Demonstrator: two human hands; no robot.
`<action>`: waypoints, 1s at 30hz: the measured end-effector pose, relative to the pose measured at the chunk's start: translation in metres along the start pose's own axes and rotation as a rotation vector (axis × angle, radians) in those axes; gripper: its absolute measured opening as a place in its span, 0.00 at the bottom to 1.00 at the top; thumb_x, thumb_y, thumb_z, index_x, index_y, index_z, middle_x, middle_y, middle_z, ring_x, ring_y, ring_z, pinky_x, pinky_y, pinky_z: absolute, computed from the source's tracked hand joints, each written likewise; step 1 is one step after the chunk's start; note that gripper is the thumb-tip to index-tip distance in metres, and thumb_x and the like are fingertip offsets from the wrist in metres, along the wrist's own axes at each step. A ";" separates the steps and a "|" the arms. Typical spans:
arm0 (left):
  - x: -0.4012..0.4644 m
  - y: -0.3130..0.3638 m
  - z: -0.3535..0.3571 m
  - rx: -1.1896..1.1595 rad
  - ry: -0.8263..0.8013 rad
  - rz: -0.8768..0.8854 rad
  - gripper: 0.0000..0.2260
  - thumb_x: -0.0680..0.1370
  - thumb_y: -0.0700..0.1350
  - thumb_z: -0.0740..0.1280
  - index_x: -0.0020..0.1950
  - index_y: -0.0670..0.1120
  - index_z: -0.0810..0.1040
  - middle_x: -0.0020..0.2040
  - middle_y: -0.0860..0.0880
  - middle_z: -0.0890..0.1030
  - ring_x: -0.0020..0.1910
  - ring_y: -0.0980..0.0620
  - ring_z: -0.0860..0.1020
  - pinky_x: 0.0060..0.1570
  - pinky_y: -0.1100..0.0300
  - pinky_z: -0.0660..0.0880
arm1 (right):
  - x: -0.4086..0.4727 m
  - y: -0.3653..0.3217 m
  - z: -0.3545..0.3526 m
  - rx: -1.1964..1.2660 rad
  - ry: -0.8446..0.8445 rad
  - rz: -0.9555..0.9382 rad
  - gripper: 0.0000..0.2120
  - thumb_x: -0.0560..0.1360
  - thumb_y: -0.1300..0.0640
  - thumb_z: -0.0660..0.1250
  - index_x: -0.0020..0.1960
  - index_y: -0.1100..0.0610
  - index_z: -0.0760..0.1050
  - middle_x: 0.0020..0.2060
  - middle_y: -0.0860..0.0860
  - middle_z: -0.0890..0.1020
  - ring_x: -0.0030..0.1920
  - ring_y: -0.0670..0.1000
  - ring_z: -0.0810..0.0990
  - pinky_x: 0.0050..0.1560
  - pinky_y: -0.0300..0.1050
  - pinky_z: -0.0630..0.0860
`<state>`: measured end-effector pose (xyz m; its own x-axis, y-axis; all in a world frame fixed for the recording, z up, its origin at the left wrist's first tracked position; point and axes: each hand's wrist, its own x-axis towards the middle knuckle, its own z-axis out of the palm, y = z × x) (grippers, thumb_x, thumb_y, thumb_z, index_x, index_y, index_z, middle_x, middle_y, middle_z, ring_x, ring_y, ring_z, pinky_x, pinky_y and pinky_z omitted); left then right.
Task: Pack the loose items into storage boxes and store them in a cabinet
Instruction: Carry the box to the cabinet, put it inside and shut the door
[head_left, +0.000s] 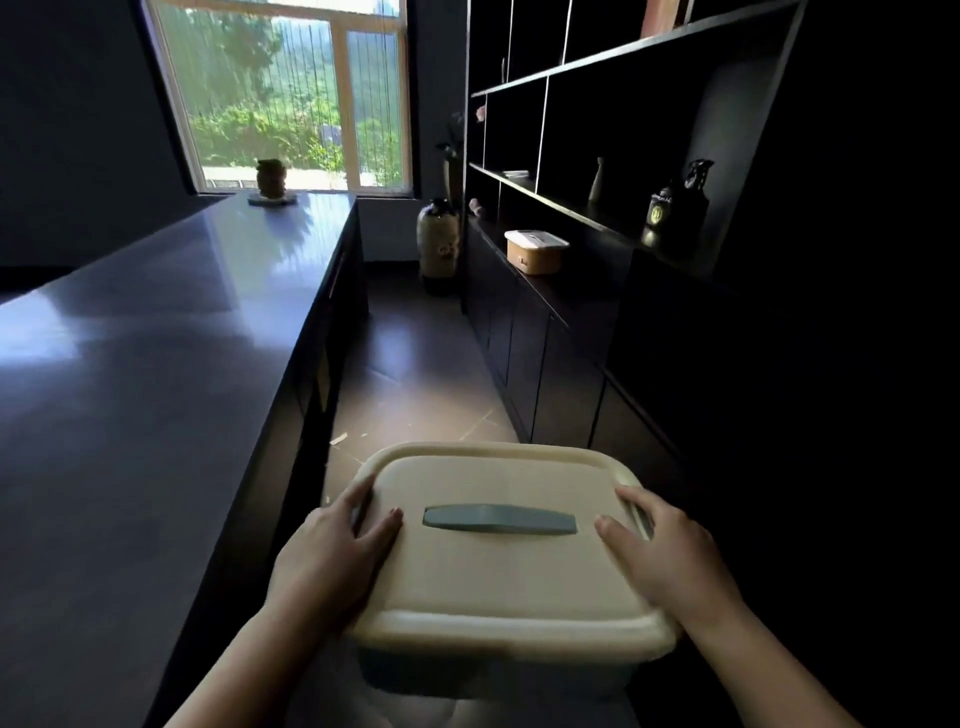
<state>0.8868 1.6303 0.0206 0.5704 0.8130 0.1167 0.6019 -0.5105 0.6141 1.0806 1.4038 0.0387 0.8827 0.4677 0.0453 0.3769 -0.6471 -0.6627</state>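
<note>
A cream storage box (498, 577) with a closed lid and a grey-green handle (500, 519) is carried low in front of me, above the floor of the aisle. My left hand (337, 551) grips its left side, thumb on the lid and fingers over the rim. On the right side my right hand (660, 556) grips the box the same way. A second, smaller cream box (536, 250) stands on the ledge of the dark cabinet (530, 343) ahead on the right. The cabinet doors below the ledge are closed.
A long dark table (156, 338) runs along the left, with a small pot (271, 179) at its far end by the window. A tall vase (439, 244) stands on the floor at the aisle's end. Bottles (675, 202) sit on the dark shelves.
</note>
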 end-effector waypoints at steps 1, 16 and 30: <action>0.025 0.001 -0.001 0.008 -0.006 0.015 0.25 0.75 0.63 0.61 0.71 0.64 0.62 0.57 0.47 0.79 0.55 0.47 0.77 0.45 0.56 0.72 | 0.017 -0.006 0.006 -0.002 0.003 0.009 0.25 0.72 0.44 0.69 0.68 0.47 0.73 0.61 0.52 0.80 0.62 0.55 0.77 0.57 0.43 0.71; 0.439 0.056 0.103 -0.083 -0.054 0.094 0.25 0.74 0.60 0.66 0.70 0.60 0.67 0.60 0.48 0.79 0.57 0.47 0.77 0.47 0.58 0.69 | 0.397 -0.062 0.087 0.084 0.117 0.141 0.23 0.72 0.48 0.71 0.66 0.50 0.74 0.59 0.53 0.81 0.60 0.56 0.77 0.58 0.44 0.71; 0.815 0.075 0.207 0.023 -0.076 0.195 0.26 0.74 0.62 0.62 0.71 0.60 0.64 0.63 0.50 0.78 0.58 0.47 0.77 0.48 0.56 0.71 | 0.729 -0.114 0.179 0.084 0.181 0.234 0.24 0.72 0.46 0.70 0.67 0.47 0.73 0.62 0.50 0.79 0.63 0.54 0.76 0.60 0.46 0.71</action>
<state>1.5124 2.1966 -0.0002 0.7172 0.6753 0.1720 0.4882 -0.6630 0.5675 1.6313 1.9265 0.0130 0.9813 0.1923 0.0114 0.1395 -0.6689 -0.7302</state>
